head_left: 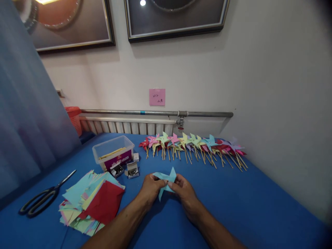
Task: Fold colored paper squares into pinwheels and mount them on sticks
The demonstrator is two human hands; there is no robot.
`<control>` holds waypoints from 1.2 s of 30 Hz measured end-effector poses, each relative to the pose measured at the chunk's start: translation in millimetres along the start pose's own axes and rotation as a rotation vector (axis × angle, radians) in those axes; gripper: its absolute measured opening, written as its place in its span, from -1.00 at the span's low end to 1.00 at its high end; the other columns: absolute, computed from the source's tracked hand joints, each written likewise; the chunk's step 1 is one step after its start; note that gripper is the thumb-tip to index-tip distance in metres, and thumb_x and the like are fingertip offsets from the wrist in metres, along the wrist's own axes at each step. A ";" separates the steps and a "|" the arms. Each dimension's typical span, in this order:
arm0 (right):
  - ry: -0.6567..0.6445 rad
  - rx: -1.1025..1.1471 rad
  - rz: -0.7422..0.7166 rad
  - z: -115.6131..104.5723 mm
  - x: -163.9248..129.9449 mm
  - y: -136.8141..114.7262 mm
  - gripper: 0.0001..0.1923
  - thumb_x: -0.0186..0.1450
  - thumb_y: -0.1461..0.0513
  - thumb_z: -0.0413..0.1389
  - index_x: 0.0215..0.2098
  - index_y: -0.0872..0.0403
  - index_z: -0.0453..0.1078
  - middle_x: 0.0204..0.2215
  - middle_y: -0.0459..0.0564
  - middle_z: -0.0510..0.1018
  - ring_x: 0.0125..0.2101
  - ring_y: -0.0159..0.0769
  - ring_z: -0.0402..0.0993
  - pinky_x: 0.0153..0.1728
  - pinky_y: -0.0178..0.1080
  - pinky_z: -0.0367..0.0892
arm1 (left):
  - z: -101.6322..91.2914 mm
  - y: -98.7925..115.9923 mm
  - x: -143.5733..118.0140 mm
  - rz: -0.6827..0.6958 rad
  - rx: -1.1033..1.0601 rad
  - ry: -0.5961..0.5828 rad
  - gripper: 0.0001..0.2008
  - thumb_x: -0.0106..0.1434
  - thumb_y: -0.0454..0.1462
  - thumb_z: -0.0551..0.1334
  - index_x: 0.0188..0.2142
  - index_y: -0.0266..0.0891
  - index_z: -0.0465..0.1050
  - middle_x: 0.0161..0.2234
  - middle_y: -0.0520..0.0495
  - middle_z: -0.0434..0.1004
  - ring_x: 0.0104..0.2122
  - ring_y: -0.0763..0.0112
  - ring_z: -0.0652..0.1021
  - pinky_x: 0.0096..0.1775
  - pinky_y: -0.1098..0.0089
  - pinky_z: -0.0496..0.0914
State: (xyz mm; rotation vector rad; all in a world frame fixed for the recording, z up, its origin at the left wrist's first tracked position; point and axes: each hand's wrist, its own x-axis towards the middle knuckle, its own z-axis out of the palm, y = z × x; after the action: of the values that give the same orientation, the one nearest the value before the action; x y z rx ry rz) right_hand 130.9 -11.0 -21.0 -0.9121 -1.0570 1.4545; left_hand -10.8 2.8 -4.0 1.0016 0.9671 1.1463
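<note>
A light blue paper pinwheel [172, 175] is held between my two hands, just above the blue table. My left hand [151, 186] grips its left side, thumb pressed near the centre where the folded corners meet. On the other side, my right hand [184, 189] pinches it, with that thumb also close to the middle. No stick shows on this pinwheel. Whether a pin is at its centre is hidden by my thumbs. Beyond my hands lies a row of finished pinwheels on sticks [185, 140], in several colours.
Left of my hands sits a pile of coloured paper [103, 200], with black-handled scissors [44, 200] beyond it. A clear plastic box [114, 148] holds thin sticks. Small open boxes of metal pins [133, 172] stand before it. A pipe [155, 113] runs along the wall.
</note>
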 end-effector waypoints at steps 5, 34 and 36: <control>-0.027 -0.034 -0.007 -0.7 2.0 2.4 -0.56 0.01 0.09 0.39 -0.20 0.08 0.47 -0.29 0.01 0.64 -0.27 -0.17 0.54 -0.28 -0.22 0.37 | 0.8 0.2 0.1 0.006 -0.005 0.003 -0.80 -0.17 -0.27 0.40 -0.51 -0.35 0.55 -0.56 -0.06 0.57 -0.57 0.41 0.46 -0.44 0.41 0.32; 0.018 0.014 -0.035 -6.7 14.2 13.4 -0.70 0.03 0.08 0.34 -0.35 0.07 0.50 -0.48 -0.09 0.56 -0.46 -0.28 0.41 -0.36 -0.25 0.29 | -43.3 52.8 0.4 0.344 0.388 0.344 -0.77 0.02 -0.13 0.33 -0.39 -0.24 0.51 -0.51 0.03 0.46 -0.49 0.42 0.42 -0.37 0.43 0.28; 0.045 0.016 -0.039 -5.4 13.6 12.7 -0.71 -0.01 0.08 0.35 -0.39 0.06 0.49 -0.53 -0.12 0.53 -0.50 -0.30 0.38 -0.40 -0.26 0.26 | -67.9 80.6 5.2 0.396 0.597 0.399 -0.76 0.09 -0.11 0.27 -0.35 -0.23 0.52 -0.45 -0.01 0.53 -0.44 0.35 0.46 -0.34 0.41 0.30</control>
State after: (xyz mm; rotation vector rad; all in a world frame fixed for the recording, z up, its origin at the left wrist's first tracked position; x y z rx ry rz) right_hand 130.1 2.8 -34.7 -0.9036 -1.0239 1.4020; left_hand -95.3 26.1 54.8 1.5235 1.5313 1.4564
